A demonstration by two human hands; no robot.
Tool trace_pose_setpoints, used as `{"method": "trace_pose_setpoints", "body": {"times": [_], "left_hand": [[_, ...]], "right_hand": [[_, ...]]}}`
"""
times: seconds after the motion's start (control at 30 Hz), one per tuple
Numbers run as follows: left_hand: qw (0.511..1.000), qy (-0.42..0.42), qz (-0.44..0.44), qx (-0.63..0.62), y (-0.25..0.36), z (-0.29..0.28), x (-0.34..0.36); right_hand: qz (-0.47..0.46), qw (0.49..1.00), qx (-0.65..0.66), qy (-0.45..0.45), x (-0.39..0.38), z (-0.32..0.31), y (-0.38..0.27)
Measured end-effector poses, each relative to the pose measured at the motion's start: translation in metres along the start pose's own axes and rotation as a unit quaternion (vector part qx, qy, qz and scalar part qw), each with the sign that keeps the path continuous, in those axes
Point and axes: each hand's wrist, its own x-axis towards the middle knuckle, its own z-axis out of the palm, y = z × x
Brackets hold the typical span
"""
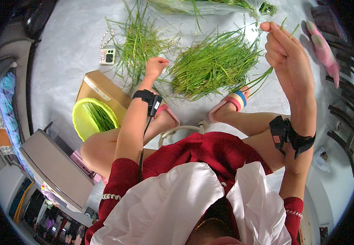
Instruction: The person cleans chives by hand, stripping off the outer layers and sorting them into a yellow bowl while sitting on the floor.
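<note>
Raised at the right, my right hand is closed around a few long green chives; some blades hang below it and short ends stick up above the fingers. My left hand is closed in a pinch at the edge of the loose left heap of green stalks. Whatever its fingers hold, if anything, is too small to tell. Between the hands lies a thick, fairly aligned pile of chives on the grey floor.
A clear plastic bag with more greens lies at the far side. On the left are a phone with a beaded strap, a cardboard box and a yellow-green basket containing green blades. Pink shoes stand far right; my sandalled feet flank the pile's near side.
</note>
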Motion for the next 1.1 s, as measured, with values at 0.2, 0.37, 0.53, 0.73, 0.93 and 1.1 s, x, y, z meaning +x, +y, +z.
{"method": "trace_pose_setpoints", "body": {"times": [0.2,0.37,0.53,0.73,0.93,1.1], "left_hand": [[0.979,0.0,0.148,0.141,-0.017,0.049,0.002],[0.949,0.101,0.226,0.194,-0.028,0.065,-0.004],[0.962,-0.016,0.087,0.259,-0.002,0.047,-0.006],[0.961,0.018,0.03,0.274,0.036,0.03,-0.025],[0.971,0.095,0.132,0.173,-0.003,0.045,-0.023],[0.981,0.003,0.045,0.186,0.013,0.053,-0.021]], "right_hand": [[0.022,1.0,-0.006,-0.001,-0.001,-0.011,0.005],[0.022,0.999,-0.007,-0.022,-0.002,-0.008,0.007],[0.032,0.999,0.002,-0.026,-0.001,-0.005,0.003],[0.033,0.999,-0.001,-0.043,0.001,0.009,0.005],[0.046,0.996,0.0,-0.074,0.004,0.029,0.01],[0.063,0.996,-0.039,-0.053,0.005,0.047,0.011]]}}
